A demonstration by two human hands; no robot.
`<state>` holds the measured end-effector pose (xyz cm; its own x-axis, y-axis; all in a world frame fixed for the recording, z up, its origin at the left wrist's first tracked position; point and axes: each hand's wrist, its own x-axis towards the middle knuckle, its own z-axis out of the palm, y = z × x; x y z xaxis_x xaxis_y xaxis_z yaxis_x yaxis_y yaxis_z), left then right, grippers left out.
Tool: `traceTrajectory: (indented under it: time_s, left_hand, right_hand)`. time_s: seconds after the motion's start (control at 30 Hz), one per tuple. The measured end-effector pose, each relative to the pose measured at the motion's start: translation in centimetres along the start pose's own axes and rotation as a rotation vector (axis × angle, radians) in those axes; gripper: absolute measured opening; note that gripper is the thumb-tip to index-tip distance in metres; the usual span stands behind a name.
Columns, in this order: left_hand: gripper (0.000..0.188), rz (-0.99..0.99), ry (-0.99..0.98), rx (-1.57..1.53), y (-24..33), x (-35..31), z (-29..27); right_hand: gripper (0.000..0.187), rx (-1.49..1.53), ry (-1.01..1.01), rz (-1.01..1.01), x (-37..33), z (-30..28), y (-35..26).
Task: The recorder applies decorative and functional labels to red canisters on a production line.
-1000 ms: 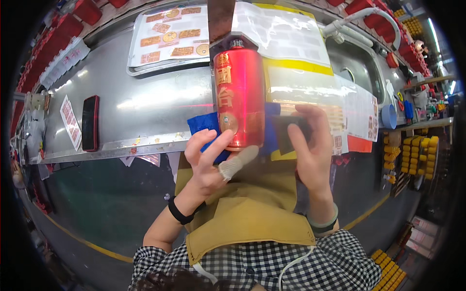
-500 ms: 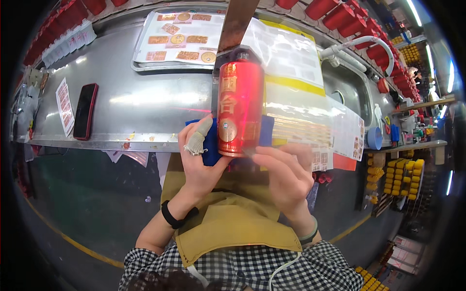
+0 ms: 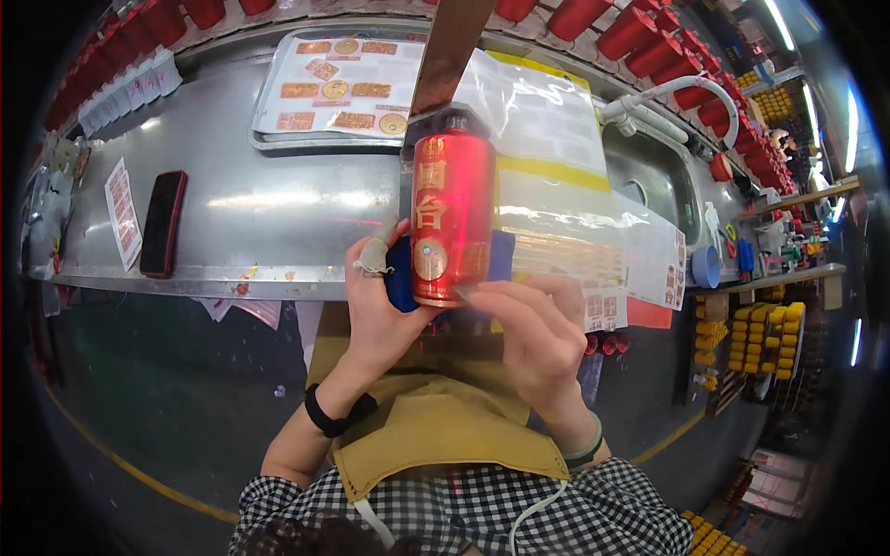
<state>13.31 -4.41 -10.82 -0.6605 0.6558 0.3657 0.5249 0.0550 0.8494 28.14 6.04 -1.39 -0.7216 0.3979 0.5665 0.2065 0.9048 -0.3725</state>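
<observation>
left grip [image 3: 378,310]: against red bottle [image 3: 464,213] | right grip [image 3: 545,332]: at bottle's base

Your bottle [image 3: 468,199] is bright red with gold markings [image 3: 429,213], your cloth [image 3: 502,254] blue, your apron [image 3: 445,435] mustard, your sleeves [image 3: 640,505] black-and-white checked, and the bench [image 3: 306,222] silver-grey.

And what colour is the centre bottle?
The bottle is mostly shiny red with some gold; head view shows it best.

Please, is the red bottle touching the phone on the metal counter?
Apart: the head view shows a wide stretch of metal counter between red bottle and phone.
</observation>
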Motion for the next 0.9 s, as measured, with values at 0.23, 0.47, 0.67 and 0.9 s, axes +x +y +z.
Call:
traceTrajectory:
  time_s: [0.23, 0.47, 0.67, 0.9]
  left_hand:
    - [0.106, 0.033, -0.024, 0.090, -1.9, -1.6, 0.4]
    - [0.108, -0.067, 0.002, -0.060, -2.1, -2.6, 1.1]
    - [0.107, -0.069, 0.018, -0.100, -2.0, -1.7, 1.4]
    - [0.106, -0.066, 0.015, -0.075, -1.6, -1.6, 1.0]
  right_hand:
    - [0.030, 0.092, -0.021, 0.039, -0.6, -0.4, -0.4]
    - [0.028, 0.058, -0.013, 0.034, -2.0, -0.3, -0.9]
    - [0.027, 0.036, 0.018, 0.023, -1.1, -0.3, -0.7]
    - [0.027, 0.054, 0.006, 0.055, -1.1, -0.2, -0.9]
